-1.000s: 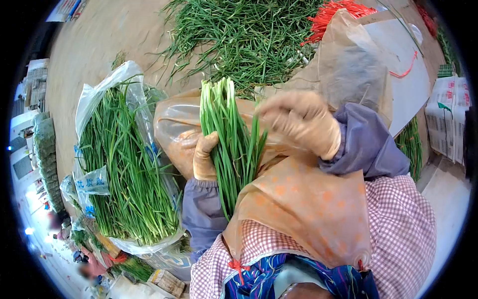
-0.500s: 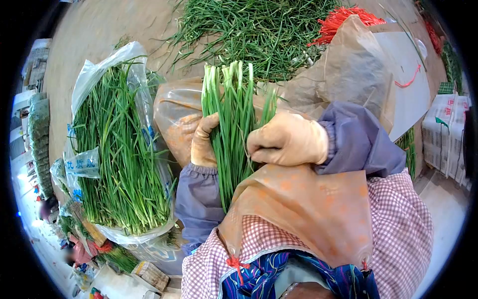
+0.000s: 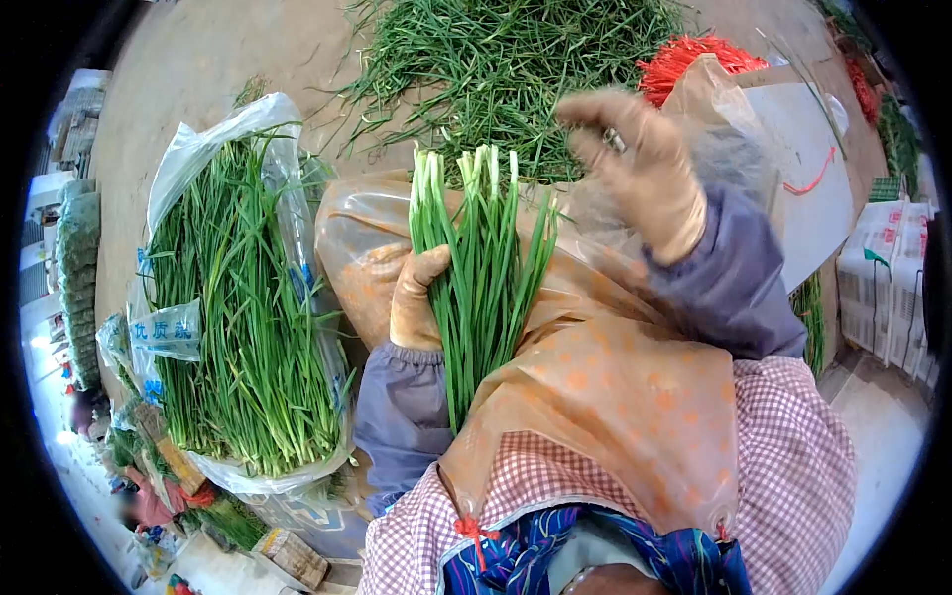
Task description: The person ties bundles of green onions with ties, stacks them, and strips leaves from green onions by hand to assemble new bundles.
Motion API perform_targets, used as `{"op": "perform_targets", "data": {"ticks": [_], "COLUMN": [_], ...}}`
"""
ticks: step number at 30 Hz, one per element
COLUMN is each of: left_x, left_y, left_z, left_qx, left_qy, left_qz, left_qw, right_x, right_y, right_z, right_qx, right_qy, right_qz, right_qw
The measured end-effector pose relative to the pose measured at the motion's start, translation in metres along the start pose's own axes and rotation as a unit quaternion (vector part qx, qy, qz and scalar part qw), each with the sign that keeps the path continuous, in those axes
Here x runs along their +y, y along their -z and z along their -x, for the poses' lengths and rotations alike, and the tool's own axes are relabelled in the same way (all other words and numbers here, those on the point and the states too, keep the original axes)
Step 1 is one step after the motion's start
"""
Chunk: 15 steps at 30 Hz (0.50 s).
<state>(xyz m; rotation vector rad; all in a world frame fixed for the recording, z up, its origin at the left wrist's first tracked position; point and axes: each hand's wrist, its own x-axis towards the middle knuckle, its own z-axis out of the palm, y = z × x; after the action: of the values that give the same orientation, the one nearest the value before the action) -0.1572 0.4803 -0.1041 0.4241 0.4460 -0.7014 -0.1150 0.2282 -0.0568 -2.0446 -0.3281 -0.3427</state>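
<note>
My left hand [image 3: 420, 297], in a tan glove, is closed round a bunch of garlic chives [image 3: 474, 268], its thumb lying across the stalks. The white ends of the bunch point up and away from me, while its lower leaves rest against my plastic apron [image 3: 615, 407]. My right hand [image 3: 645, 174], gloved alike and blurred by motion, is raised to the right of the bunch. Its fingers look apart, with nothing plainly in them. Beyond it lies a loose heap of chives [image 3: 496, 69] on the floor.
At the left stands a clear plastic bag [image 3: 164, 198] packed with chives [image 3: 248, 327]. Red ties [image 3: 694, 61] lie in a pile at the upper right, beside a white board [image 3: 808, 149]. White crates [image 3: 888, 268] stand at the far right. People are blurred at the far left.
My right hand has left the bunch and moved up and right, its fingers opening. The bunch has fanned out a little to the right in my left hand.
</note>
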Motion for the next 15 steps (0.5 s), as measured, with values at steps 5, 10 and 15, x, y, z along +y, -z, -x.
{"op": "perform_targets", "data": {"ticks": [5,10,15], "left_x": [-0.001,-0.003,-0.006], "left_y": [-0.008,0.004,-0.009], "left_z": [0.006,0.0,0.006], "left_qx": [-0.019,-0.015,0.016], "left_qy": [-0.012,-0.047,-0.129], "left_qz": [-0.001,-0.064,-0.258], "left_qw": [1.0,0.997,0.957], "right_x": [-0.041,-0.026,-0.013], "right_y": [-0.036,-0.045,-0.047], "right_z": [0.005,-0.009,-0.012], "right_qx": [-0.163,-0.271,-0.266], "right_qy": [-0.037,-0.248,-0.23], "right_qz": [0.103,-0.061,-0.09], "right_qw": [0.981,0.928,0.932]}}
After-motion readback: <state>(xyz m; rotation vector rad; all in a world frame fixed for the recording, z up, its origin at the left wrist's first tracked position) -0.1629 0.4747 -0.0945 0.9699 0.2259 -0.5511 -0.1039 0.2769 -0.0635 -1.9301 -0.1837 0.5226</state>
